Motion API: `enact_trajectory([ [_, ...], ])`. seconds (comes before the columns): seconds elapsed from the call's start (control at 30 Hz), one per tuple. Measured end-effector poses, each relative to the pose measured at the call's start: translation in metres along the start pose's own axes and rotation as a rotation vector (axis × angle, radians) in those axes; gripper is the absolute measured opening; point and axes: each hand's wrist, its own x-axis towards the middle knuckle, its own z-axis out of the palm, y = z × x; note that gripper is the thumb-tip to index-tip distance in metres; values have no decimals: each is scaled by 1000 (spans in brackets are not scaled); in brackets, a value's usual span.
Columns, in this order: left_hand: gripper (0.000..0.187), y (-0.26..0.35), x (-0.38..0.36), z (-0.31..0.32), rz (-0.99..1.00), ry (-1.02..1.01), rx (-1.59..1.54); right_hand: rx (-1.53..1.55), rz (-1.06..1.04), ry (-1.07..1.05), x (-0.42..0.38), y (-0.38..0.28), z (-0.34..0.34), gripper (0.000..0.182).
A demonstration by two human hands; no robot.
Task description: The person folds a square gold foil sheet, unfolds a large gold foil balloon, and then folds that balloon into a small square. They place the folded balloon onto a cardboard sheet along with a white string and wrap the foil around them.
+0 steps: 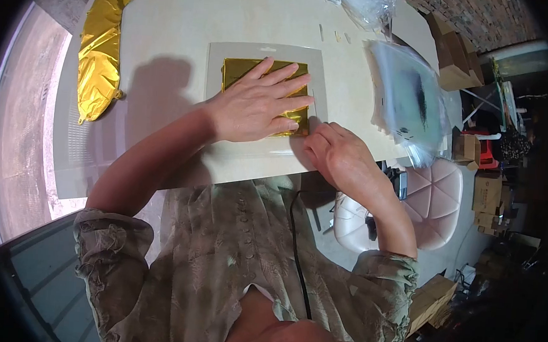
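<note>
A folded gold foil sheet (239,68) lies within a clear plastic bag (216,58) on the pale table. Flat on the foil rests my left hand (256,104), its fingers spread toward the right. My right hand (335,149) is at the lower right corner of the bag, by the table's front edge, with its fingers curled together. What the right fingers hold, if anything, is too hidden to make out. A long gold foil balloon (100,54) lies on the left part of the table.
A stack of clear plastic bags (410,98) sits at the table's right side. Crumpled clear plastic (366,4) and small scraps (339,36) lie at the back. A pink stool (432,202) and cardboard boxes (489,193) stand to the right.
</note>
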Motion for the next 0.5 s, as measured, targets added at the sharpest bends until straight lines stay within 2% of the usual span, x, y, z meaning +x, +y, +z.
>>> enact_trajectory([
  [0.17,51,0,-1,2,-2,6,13,-109,-75,11,5,-3,3,15],
  [0.23,51,-1,-1,2,2,16,18,34,-61,117,7,-6,4,13],
  [0.33,53,1,-1,-2,-21,-46,-44,85,-69,52,7,-5,4,18],
  [0.5,52,-1,-1,-2,-4,-29,-58,10,-77,11,8,-12,12,21],
])
